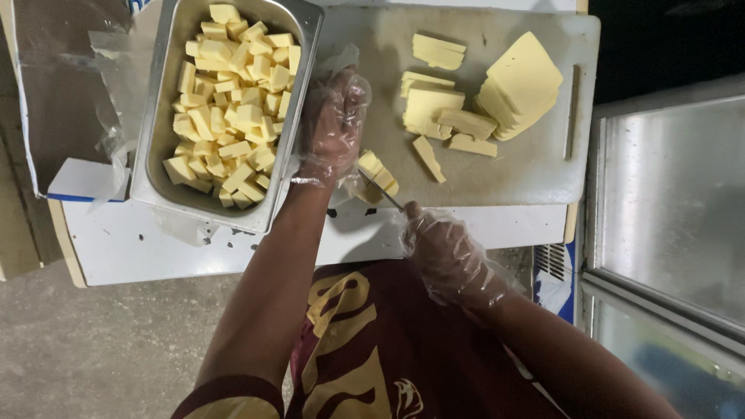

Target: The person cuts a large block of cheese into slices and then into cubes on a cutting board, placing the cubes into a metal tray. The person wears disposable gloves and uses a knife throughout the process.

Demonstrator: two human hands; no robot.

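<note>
The gloved left hand (334, 128) is pressing pale yellow cheese strips (377, 172); at four o'clock, the gloved right hand (444, 252) is gripping a thin metal knife (380, 190).

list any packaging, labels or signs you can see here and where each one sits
Clear plastic wrap: crumpled, see-through, left of the steel pan, on a flat white sheet with a blue edge.
White-and-blue printed panel: below the cutting board, on the right, near the right hand; partly hidden.
No screens or signs in view.
</note>
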